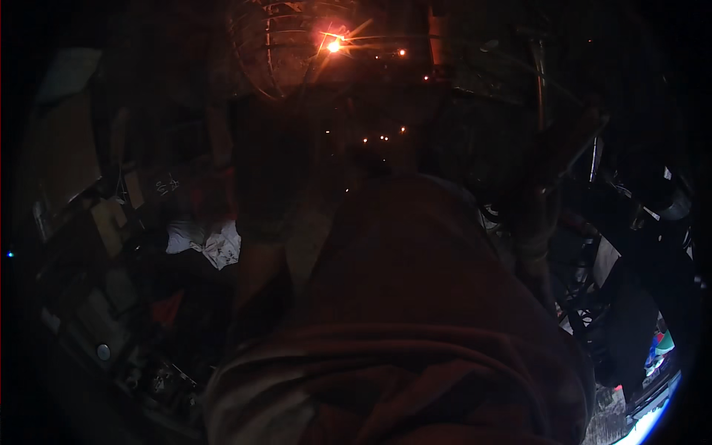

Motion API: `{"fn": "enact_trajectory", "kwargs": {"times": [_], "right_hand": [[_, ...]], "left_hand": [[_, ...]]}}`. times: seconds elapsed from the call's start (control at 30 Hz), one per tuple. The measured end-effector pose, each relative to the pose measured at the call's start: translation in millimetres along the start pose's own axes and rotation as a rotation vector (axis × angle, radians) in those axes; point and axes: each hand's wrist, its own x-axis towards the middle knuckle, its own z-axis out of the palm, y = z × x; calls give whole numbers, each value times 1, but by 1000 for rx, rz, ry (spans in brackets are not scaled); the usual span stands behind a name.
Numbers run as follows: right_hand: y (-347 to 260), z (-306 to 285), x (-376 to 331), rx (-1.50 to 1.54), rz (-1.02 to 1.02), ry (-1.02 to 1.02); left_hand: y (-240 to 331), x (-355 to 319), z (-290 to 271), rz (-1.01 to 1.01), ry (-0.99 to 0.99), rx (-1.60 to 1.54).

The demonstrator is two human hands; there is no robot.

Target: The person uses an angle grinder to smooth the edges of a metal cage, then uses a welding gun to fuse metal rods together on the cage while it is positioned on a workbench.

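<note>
Very dark here. Start with the hands: the left forearm (256, 252) climbs from the lower edge, and the left hand is swallowed by shadow below and left of the one bright orange glowing point (334, 46). Clenched, loose or grasping something, I cannot tell. Same for the right hand. What looks like the right forearm (535, 237) rises well right of the glow, and the grip up there is lost in the black.

The glowing point sits at the top of the view, on the right edge of a single rounded wire frame (271, 44), whose thin bars catch the light. Sparks (401, 52) trail off to the right of the glow, three or so. Lower down, straight below it, hangs a second loose cluster (380, 138) of about five tiny orange dots.

Farther below the glow, one broad fold of reddish-brown cloth (415, 311) fills the middle, most likely the person's own clothing. Down and left of the glow lies one crumpled white rag (211, 241), with one red scrap (169, 308) beneath it and one small round metal disc (103, 351) lower again. Far to the lower right of the glow, a strip of daylight (653, 423) shows at the rim.
</note>
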Motion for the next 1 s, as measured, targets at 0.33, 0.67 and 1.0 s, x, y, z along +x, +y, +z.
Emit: {"fn": "enact_trajectory", "kwargs": {"times": [0.33, 0.67, 1.0], "right_hand": [[-40, 1, 29, 627, 323, -8], [-71, 9, 45, 644, 344, -65], [-57, 10, 34, 546, 254, 34]], "left_hand": [[18, 20, -1, -148, 63, -299], [6, 13, 4, 36, -39, -39], [38, 29, -17, -379, -61, -346]]}}
